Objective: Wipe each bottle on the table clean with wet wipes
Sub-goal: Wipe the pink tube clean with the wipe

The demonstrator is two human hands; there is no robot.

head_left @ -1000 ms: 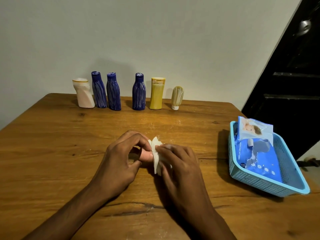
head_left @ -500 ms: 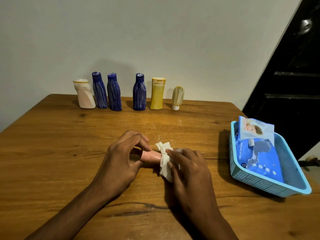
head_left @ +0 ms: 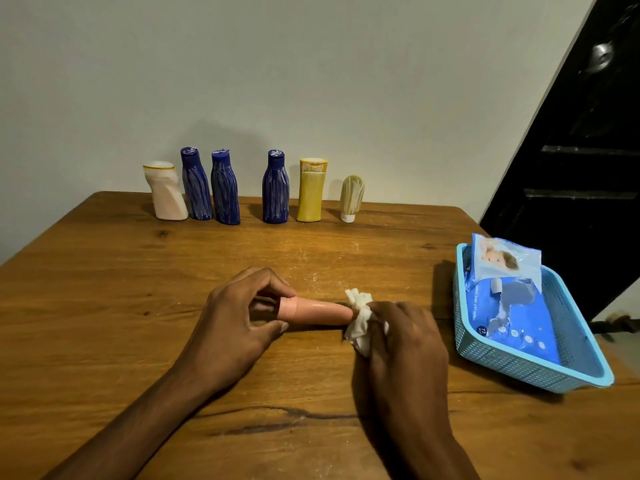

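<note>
Head camera shows my left hand (head_left: 239, 317) pinching the cap end of a small pink bottle (head_left: 317, 310); the bottle lies sideways just above the wooden table (head_left: 104, 289), near the middle; my right hand (head_left: 403, 336) grips a bunched white wet wipe (head_left: 360, 317) wrapped round the other end of the bottle. I think I am in the middle of rubbing this one bottle clean; its bare side looks shiny and wet.

Six more bottles stand in a row at the far edge by the wall: a white bottle (head_left: 166, 192), three blue bottles (head_left: 225, 188), a yellow bottle (head_left: 311, 190) and a small pale tube (head_left: 351, 197); some show white streaks, so I guess they need wiping. Next I should turn the pink bottle and rub round it, then set it down; fresh wipes wait in the blue pack (head_left: 509, 299) inside the blue basket (head_left: 540, 374) on my right.
</note>
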